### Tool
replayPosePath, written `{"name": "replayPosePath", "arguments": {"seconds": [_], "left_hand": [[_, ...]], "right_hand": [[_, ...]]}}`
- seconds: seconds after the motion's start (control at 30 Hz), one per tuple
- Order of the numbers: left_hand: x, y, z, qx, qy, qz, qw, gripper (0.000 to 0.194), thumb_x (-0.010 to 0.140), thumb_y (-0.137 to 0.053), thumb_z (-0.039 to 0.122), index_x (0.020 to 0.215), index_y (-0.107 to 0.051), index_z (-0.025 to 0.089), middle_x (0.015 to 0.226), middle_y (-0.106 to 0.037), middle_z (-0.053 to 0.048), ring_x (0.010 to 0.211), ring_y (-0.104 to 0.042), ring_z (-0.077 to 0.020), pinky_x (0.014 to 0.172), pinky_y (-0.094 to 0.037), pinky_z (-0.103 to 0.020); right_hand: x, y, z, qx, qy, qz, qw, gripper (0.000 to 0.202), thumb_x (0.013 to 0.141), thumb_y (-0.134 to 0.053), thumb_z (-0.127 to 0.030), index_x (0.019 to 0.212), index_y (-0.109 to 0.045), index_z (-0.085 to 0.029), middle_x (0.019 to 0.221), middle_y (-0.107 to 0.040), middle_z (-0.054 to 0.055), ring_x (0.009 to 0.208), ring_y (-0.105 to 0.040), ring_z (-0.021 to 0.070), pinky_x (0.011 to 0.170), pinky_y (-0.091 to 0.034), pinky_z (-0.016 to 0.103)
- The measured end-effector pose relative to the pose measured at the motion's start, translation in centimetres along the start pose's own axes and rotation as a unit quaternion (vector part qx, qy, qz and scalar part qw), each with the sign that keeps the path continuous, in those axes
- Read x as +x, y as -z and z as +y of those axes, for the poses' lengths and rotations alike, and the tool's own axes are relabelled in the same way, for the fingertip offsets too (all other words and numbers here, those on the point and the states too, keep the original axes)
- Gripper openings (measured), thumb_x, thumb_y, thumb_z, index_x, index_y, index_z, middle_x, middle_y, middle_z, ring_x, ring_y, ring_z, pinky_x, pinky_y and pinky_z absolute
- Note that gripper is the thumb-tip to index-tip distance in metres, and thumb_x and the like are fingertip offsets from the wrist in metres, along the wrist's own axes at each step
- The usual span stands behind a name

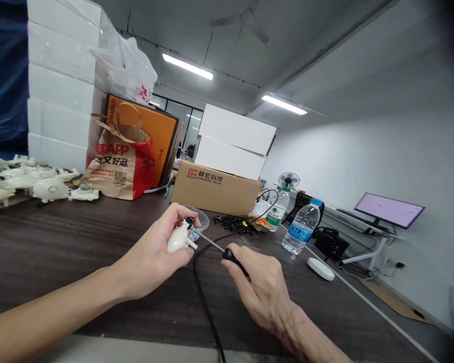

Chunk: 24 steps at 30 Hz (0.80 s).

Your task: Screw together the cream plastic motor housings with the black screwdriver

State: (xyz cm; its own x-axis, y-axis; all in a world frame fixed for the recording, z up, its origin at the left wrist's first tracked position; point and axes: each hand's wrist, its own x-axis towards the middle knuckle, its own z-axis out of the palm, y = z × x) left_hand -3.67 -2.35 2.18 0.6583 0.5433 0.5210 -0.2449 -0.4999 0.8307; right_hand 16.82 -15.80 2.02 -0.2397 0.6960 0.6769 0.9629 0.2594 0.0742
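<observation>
My left hand [157, 254] is closed around a cream-white plastic housing [177, 238], held above the dark table. A small black part [189, 221] sits at the top of the housing, by my fingertips. In my right hand [259, 282] is a screwdriver [232, 257], gripped by its black handle. Its metal shaft points up and left, with the tip at or close to the black part; whether it touches I cannot tell. Behind the housing stands a clear plastic bowl [201, 218], partly hidden by my left hand.
A black cable [202, 297] crosses the table [136, 317]. Small black parts [236, 224] lie piled before a cardboard box [215, 189]. Two water bottles [302, 227] [278, 209] and a white oval object [321, 268] are at right. More white housings [51, 189] and a paper bag [117, 166] are at left.
</observation>
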Motion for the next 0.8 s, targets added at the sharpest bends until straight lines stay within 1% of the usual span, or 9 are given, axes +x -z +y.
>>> {"name": "replayPosePath", "arguments": {"seconds": [0.1,0.2,0.3,0.37,0.43,0.5,0.53,0.63,0.8], "left_hand": [[-0.1,0.0,-0.4,0.021,0.007,-0.001,1.000,0.040,0.080,-0.056,0.009,0.115,-0.049,0.025,0.096,-0.053,0.001,0.074,-0.046,-0.0132,0.068,-0.040,-0.026],[-0.1,-0.1,-0.4,0.036,0.001,0.009,0.999,0.038,0.080,-0.057,0.012,0.116,-0.048,0.024,0.098,-0.052,-0.001,0.076,-0.047,-0.0143,0.068,-0.040,-0.027],[0.2,0.1,-0.3,0.054,-0.017,0.018,0.998,0.040,0.081,-0.058,0.013,0.118,-0.048,0.024,0.107,-0.053,-0.002,0.083,-0.051,-0.0156,0.073,-0.041,-0.029],[0.6,0.3,-0.4,0.058,-0.024,0.026,0.998,0.042,0.080,-0.058,0.013,0.119,-0.048,0.024,0.107,-0.052,-0.002,0.084,-0.052,-0.0158,0.076,-0.042,-0.029],[1.1,0.7,-0.5,0.042,-0.021,0.039,0.998,0.047,0.077,-0.059,0.013,0.121,-0.047,0.024,0.109,-0.051,-0.003,0.090,-0.053,-0.0173,0.077,-0.044,-0.029],[1.4,1.1,-0.9,0.015,-0.004,0.054,0.998,0.052,0.073,-0.059,0.014,0.122,-0.045,0.024,0.111,-0.049,-0.004,0.096,-0.054,-0.0192,0.074,-0.045,-0.028],[1.5,1.3,-1.1,0.001,0.008,0.058,0.998,0.053,0.072,-0.058,0.014,0.122,-0.044,0.023,0.110,-0.048,-0.004,0.096,-0.054,-0.0191,0.072,-0.045,-0.027],[1.7,1.5,-1.8,-0.024,0.040,0.064,0.997,0.048,0.071,-0.056,0.015,0.117,-0.043,0.023,0.101,-0.047,0.000,0.078,-0.050,-0.0133,0.063,-0.042,-0.023],[1.8,1.1,-2.1,-0.031,0.059,0.045,0.997,0.039,0.071,-0.057,0.015,0.106,-0.042,0.022,0.090,-0.045,0.004,0.067,-0.044,-0.0098,0.056,-0.039,-0.021]], "right_hand": [[0.2,-0.2,-0.6,0.132,-0.116,-0.045,0.983,0.030,0.103,-0.049,-0.033,0.081,-0.062,-0.019,0.068,-0.058,-0.002,0.060,-0.051,0.0143,0.060,-0.036,0.028],[0.6,-0.5,-1.2,0.259,-0.203,-0.066,0.942,0.039,0.099,-0.052,-0.042,0.068,-0.056,-0.019,0.062,-0.045,-0.004,0.058,-0.040,0.0128,0.057,-0.030,0.027],[1.1,-1.0,-1.2,0.389,-0.257,-0.094,0.880,0.038,0.096,-0.055,-0.048,0.071,-0.057,-0.019,0.059,-0.037,-0.006,0.055,-0.033,0.0109,0.053,-0.026,0.026],[1.4,-1.1,-0.7,0.432,-0.264,-0.125,0.853,0.039,0.096,-0.054,-0.052,0.077,-0.058,-0.018,0.057,-0.038,-0.007,0.051,-0.033,0.0101,0.051,-0.027,0.024],[1.7,-0.9,0.3,0.383,-0.240,-0.146,0.880,0.038,0.097,-0.053,-0.051,0.080,-0.059,-0.018,0.060,-0.046,-0.006,0.054,-0.041,0.0110,0.053,-0.032,0.024],[1.9,-0.5,1.5,0.221,-0.206,-0.163,0.939,0.032,0.100,-0.052,-0.044,0.082,-0.062,-0.018,0.070,-0.060,-0.002,0.065,-0.054,0.0140,0.062,-0.039,0.025],[1.8,-0.4,2.1,0.129,-0.191,-0.174,0.957,0.028,0.100,-0.053,-0.040,0.084,-0.064,-0.019,0.077,-0.066,0.000,0.072,-0.060,0.0161,0.067,-0.041,0.027],[1.3,-0.6,3.5,-0.034,-0.175,-0.214,0.960,0.017,0.095,-0.062,-0.032,0.084,-0.070,-0.020,0.088,-0.074,0.004,0.084,-0.067,0.0217,0.071,-0.041,0.030],[-0.1,-2.3,3.9,-0.091,-0.193,-0.226,0.950,0.012,0.087,-0.071,-0.028,0.079,-0.068,-0.019,0.084,-0.075,0.008,0.081,-0.069,0.0254,0.065,-0.040,0.030]]}}
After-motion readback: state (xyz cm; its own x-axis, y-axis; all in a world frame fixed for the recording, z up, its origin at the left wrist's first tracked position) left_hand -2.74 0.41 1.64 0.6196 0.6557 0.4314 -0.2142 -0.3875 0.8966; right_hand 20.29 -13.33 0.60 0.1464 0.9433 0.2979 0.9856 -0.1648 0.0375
